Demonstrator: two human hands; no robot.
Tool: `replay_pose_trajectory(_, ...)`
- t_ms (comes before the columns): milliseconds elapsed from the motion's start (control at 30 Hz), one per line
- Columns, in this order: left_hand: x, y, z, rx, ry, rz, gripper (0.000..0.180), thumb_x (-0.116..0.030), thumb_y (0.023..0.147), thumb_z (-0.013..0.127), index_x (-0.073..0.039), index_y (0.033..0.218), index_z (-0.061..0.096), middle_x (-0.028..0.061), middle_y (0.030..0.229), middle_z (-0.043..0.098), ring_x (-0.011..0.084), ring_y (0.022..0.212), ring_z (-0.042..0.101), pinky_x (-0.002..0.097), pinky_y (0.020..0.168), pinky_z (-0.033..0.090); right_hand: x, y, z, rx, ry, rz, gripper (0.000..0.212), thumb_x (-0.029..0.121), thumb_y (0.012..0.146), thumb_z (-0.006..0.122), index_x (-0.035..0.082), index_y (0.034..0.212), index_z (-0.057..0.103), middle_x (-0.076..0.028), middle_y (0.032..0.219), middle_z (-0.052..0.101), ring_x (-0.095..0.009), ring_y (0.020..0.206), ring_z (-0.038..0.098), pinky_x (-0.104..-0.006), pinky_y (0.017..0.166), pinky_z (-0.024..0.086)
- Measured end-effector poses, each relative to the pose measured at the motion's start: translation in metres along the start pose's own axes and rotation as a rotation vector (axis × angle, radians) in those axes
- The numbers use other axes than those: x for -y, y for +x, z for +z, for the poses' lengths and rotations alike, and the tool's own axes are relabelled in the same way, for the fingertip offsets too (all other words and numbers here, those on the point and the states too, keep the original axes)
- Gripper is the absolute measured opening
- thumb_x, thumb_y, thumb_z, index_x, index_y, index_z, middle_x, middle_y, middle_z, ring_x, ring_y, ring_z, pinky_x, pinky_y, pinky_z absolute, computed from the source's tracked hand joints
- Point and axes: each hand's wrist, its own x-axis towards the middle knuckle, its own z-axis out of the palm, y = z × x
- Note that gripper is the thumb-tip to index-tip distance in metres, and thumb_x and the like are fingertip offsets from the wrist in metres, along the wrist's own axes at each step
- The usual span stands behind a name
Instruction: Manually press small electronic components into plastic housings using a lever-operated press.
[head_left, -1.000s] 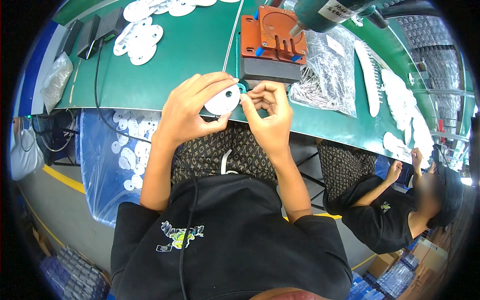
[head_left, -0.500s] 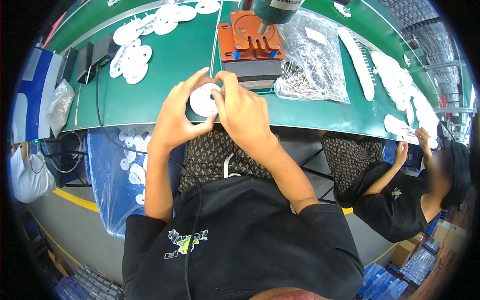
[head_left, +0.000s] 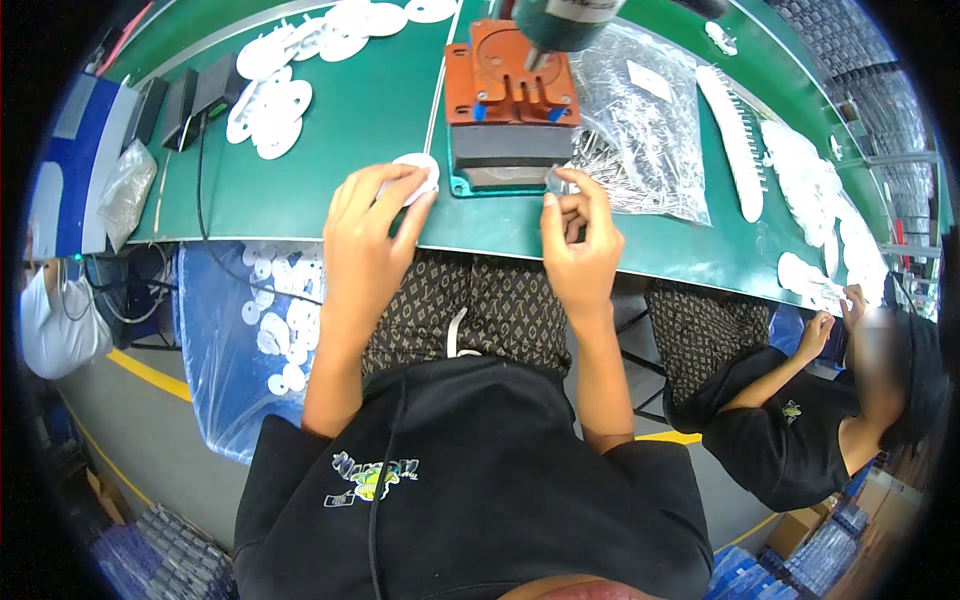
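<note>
Disc (head_left: 432, 176) was held in the left hand (head_left: 366, 222); the right hand (head_left: 582, 240) pinched a small piece (head_left: 556, 182) beside the fixture (head_left: 490, 66).

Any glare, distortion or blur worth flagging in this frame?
In the head view: fisheye curves the green table; glare streaks the clear bag of metal pins; the white disc at the left hand looks washed out; a blurred patch covers part of the co-worker.

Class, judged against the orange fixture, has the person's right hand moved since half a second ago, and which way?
Yes. Against the orange fixture, the right hand has moved rightward, from in front of it to near its right front corner.
</note>
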Motion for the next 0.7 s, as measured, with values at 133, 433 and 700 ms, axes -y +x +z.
replay_pose_trajectory(133,0.0,0.004,-0.016,-0.1,-0.101,0.113,0.022,0.002,0.08,0.073,0.0,0.102,0.073,0.013,0.11,0.07,0.0337,0.109,0.065,0.0415,0.094,0.051,-0.005,-0.005,0.001,-0.038,-0.023,-0.028,0.027,-0.002,0.087,0.067,0.004,0.113,0.065,-0.004,0.066,0.06,-0.011,0.053,0.054,-0.027,0.052,0.044)
replay_pose_trajectory(433,-0.014,0.079,0.021,-0.073,-0.1,0.417,0.038,-0.019,0.082,0.077,-0.001,0.114,0.069,0.0152,0.123,0.066,0.0369,0.125,0.056,0.0498,0.11,0.04,-0.005,-0.001,0.004,-0.062,-0.064,-0.068,0.023,-0.001,0.086,0.069,0.004,0.109,0.067,-0.004,0.064,0.06,-0.015,0.051,0.056,-0.03,0.051,0.045)
replay_pose_trajectory(700,-0.024,0.099,0.019,0.012,-0.049,0.316,0.056,-0.038,0.08,0.079,-0.002,0.121,0.065,0.0164,0.131,0.06,0.0371,0.136,0.045,0.0513,0.116,0.031,-0.002,0.006,0.002,-0.111,-0.057,-0.133,0.025,0.0,0.085,0.07,0.002,0.11,0.068,-0.005,0.066,0.061,-0.014,0.053,0.058,-0.028,0.052,0.046)
